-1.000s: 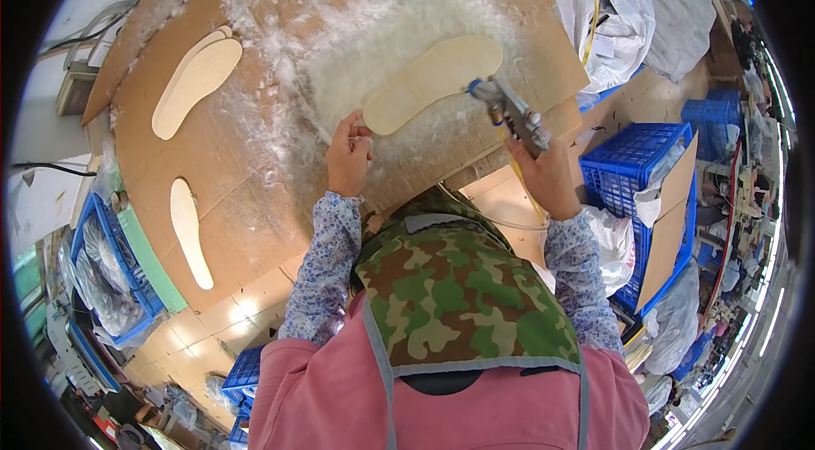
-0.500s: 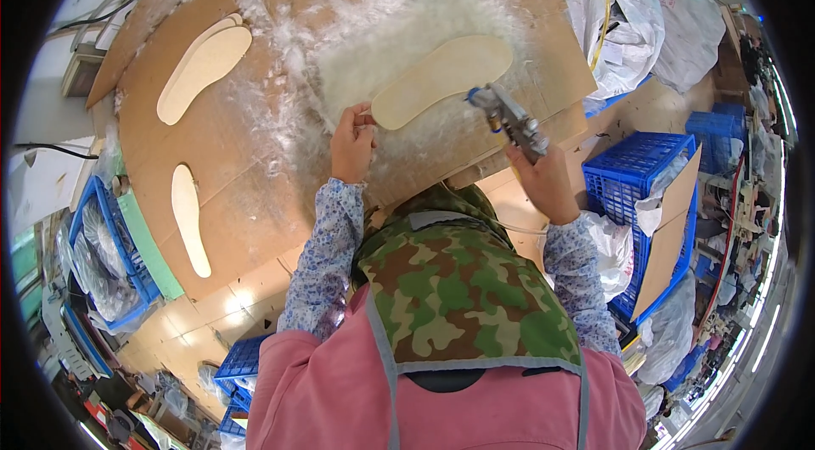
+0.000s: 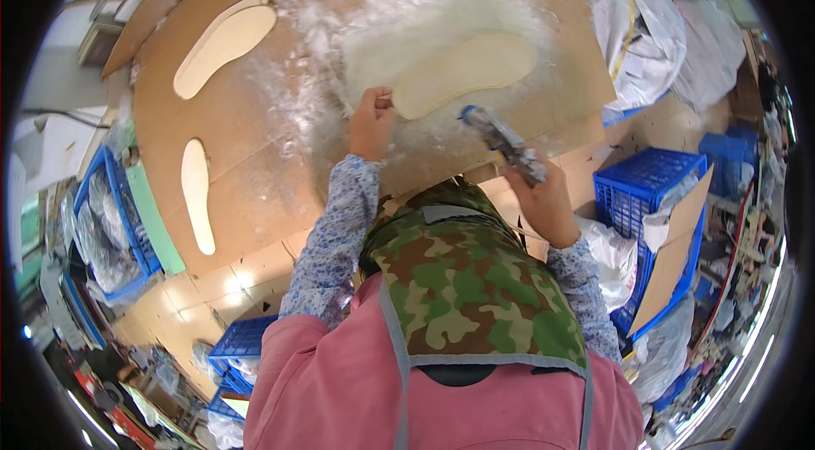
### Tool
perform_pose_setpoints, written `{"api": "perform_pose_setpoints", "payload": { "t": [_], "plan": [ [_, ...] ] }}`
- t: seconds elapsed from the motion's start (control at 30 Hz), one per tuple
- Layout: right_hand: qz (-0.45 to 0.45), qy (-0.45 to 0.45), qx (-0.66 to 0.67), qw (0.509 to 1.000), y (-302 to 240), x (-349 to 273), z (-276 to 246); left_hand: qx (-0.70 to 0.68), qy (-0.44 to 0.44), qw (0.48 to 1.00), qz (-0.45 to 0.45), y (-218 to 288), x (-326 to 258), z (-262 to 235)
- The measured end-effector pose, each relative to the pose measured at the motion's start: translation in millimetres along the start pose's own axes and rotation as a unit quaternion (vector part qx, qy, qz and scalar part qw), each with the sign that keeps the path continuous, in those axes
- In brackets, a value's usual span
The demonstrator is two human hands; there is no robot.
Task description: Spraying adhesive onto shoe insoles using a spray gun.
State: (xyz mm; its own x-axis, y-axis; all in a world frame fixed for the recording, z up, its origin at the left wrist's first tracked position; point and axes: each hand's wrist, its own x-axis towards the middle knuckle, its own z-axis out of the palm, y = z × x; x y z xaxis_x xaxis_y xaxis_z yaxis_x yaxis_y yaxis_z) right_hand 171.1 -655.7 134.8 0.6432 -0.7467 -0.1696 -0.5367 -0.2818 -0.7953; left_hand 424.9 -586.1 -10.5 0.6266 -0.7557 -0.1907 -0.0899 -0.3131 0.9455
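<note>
Left fingers pinching insole — right fingers gripping spray gun, nozzle nearer insole's held end than earlier.

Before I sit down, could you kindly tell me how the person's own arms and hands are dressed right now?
The left hand and right hand are ungloved. Floral sleeves, blue on white, cover both forearms; a plain pink top covers the upper arms.
</note>
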Motion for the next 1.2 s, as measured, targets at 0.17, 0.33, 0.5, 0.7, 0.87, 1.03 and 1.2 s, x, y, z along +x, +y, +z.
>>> {"api": "perform_pose_setpoints", "payload": {
  "t": [0.17,0.33,0.5,0.7,0.87,1.03,1.2],
  "plan": [
    [0.015,0.079,0.020,0.997,22.8,9.1,-16.6,0.081,0.029,0.996,0.028,15.5,8.0,11.8],
    [-0.007,0.092,0.137,0.986,40.3,18.7,-8.8,-0.385,0.015,0.922,-0.028,52.0,-24.5,-65.0],
    [0.067,0.018,0.110,0.992,50.0,26.5,-4.5,-0.408,0.200,0.891,0.011,49.5,-95.5,-203.9],
    [0.079,-0.032,0.045,0.995,35.5,43.5,15.9,-0.455,0.387,0.795,0.103,-38.3,-185.1,-322.0],
    [0.035,-0.046,0.078,0.995,21.3,49.5,39.4,-0.393,0.527,0.748,-0.091,-144.6,-211.2,-340.5],
    [0.068,-0.042,0.054,0.995,15.5,48.3,39.9,-0.110,0.521,0.802,-0.271,-191.1,-224.9,-329.8],
    [0.119,-0.016,0.068,0.990,16.4,48.4,42.9,0.362,0.571,0.687,-0.267,-168.6,-204.1,-320.5]
  ]
}}
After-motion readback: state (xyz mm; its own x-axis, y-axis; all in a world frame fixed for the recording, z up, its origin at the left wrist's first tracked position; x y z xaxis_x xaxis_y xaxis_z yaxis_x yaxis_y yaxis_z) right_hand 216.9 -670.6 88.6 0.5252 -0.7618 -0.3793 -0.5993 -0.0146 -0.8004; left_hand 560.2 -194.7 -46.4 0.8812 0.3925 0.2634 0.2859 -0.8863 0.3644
